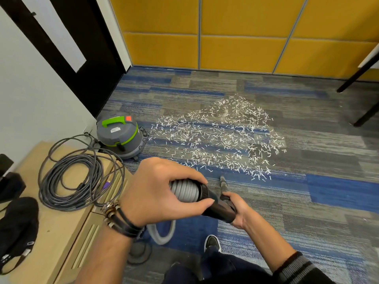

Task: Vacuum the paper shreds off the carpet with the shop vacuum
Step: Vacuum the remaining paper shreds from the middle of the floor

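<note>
The left hand [162, 187] curls its fingers and thumb round the ribbed grey hose [184, 190], right where it meets a smooth black wand [217, 208]. The right hand [236, 211] grips the far end of that wand from beneath, fingers wrapped round it. A tapered grey nozzle [223, 181] pokes out beyond it, its tip down near the carpet [307, 201] and just short of the closest paper shreds [221, 138]. Dark corded bracelets [119, 218] with metal beads ring the left wrist.

The shreds, thin white slivers, lie scattered in a broad patch over the blue-and-grey striped pile. At the patch's left edge stands the shop vacuum [123, 136], a round grey drum with a bright green handle and band, an orange-red switch [128, 118] and a white label too small to read. The hose loops back under the left arm.

Left of it, a light wood surface [61, 232] carries a coiled grey cable [82, 175] and a black cap [18, 228]. Padded yellow wall panels [246, 31] back the room; dark table legs [359, 78] stand at the right.
</note>
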Demonstrator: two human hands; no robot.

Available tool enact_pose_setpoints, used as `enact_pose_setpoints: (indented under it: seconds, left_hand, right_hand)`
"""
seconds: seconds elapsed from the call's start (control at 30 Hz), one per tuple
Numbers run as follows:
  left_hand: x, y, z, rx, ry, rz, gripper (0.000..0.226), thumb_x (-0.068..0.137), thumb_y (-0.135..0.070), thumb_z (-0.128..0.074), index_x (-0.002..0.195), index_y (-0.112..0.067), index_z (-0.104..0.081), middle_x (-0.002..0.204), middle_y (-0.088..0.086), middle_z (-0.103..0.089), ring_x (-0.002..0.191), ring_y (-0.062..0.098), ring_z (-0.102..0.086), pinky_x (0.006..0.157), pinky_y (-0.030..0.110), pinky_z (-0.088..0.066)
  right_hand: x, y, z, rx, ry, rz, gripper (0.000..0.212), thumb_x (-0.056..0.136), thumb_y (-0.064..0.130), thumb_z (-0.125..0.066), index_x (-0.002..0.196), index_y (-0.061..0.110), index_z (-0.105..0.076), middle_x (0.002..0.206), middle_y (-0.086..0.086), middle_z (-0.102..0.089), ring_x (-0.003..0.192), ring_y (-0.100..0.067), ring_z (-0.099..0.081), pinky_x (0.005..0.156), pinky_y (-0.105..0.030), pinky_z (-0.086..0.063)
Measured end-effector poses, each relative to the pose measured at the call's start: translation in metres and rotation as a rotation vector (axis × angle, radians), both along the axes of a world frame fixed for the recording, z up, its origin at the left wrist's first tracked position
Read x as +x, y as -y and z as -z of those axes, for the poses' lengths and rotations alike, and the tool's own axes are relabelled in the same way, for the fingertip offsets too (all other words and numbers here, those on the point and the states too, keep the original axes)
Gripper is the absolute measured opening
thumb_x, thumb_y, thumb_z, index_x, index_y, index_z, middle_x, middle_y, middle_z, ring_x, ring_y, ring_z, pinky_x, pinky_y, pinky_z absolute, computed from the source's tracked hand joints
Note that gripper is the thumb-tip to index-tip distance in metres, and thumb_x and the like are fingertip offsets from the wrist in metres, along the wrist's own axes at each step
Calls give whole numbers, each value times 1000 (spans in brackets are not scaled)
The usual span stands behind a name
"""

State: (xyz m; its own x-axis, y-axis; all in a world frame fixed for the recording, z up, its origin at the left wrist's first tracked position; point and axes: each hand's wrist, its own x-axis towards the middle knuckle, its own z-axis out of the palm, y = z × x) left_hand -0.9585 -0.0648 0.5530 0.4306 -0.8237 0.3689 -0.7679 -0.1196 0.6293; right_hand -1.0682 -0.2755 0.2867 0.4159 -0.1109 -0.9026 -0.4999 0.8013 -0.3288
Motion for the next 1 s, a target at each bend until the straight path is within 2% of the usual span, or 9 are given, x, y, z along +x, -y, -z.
enact_pose_setpoints:
  seconds: [0.13,0.27,0.37,0.57,0.67,0.83,0.87,1.0]
  left_hand:
    - [5,-3,11,20,-2,11,25,69,-42,-94,87,-28,-82,85,-19,-77,77,-5,-71,71,27,-59]
    - [28,-33,17,55,-9,-53,25,68,-41,-93,87,-30,-82,86,-21,-77,78,-7,-71,71,28,-59]
    - [49,-63,12,57,0,-116,25,68,-41,-92,87,-30,-82,87,-21,-77,81,-6,-72,73,28,-60]
    - [74,-94,-2,54,66,-147,24,70,-46,-89,87,-30,-82,86,-20,-78,79,-3,-72,72,29,-59]
    - [85,-104,-2,47,39,-121,26,69,-48,-90,86,-31,-82,84,-19,-77,76,0,-73,70,30,-58]
    - [92,-105,-1,-21,-18,-50,28,67,-43,-94,86,-28,-82,83,-20,-76,74,-3,-70,70,26,-58]
    - [93,-106,-1,-33,-23,-46,27,67,-42,-94,86,-27,-82,83,-20,-76,74,-4,-70,70,25,-57]
    - [95,-116,3,-72,22,-79,25,69,-39,-94,87,-25,-83,85,-19,-77,74,-1,-71,69,27,-58]
  right_hand:
    - [14,-2,4,-34,-33,-9,27,100,32,-47,105,7,-54,80,-16,-62,67,-29,-60,67,-36,-52]
    - [51,-34,7,-50,-67,-57,28,101,32,-41,101,7,-52,82,-17,-62,69,-30,-61,74,-38,-53]
    - [85,-62,9,-85,-51,-129,27,99,31,-42,109,7,-50,87,-18,-60,72,-30,-60,85,-42,-52]
    - [141,-116,-5,4,41,-243,31,99,29,-41,115,9,-58,103,-20,-62,84,-32,-62,85,-45,-53]
    - [143,-128,-5,2,43,-271,36,98,32,-42,123,9,-52,116,-21,-56,91,-34,-60,90,-49,-51]
    - [123,-116,4,-21,-3,-214,33,96,33,-46,120,11,-49,119,-19,-51,95,-34,-57,100,-50,-46]
    - [120,-113,7,-13,-17,-202,32,95,33,-47,119,11,-48,118,-19,-51,94,-34,-57,99,-49,-47]
    - [124,-108,1,23,-3,-166,33,99,30,-45,113,3,-54,101,-22,-60,80,-33,-61,75,-43,-57]
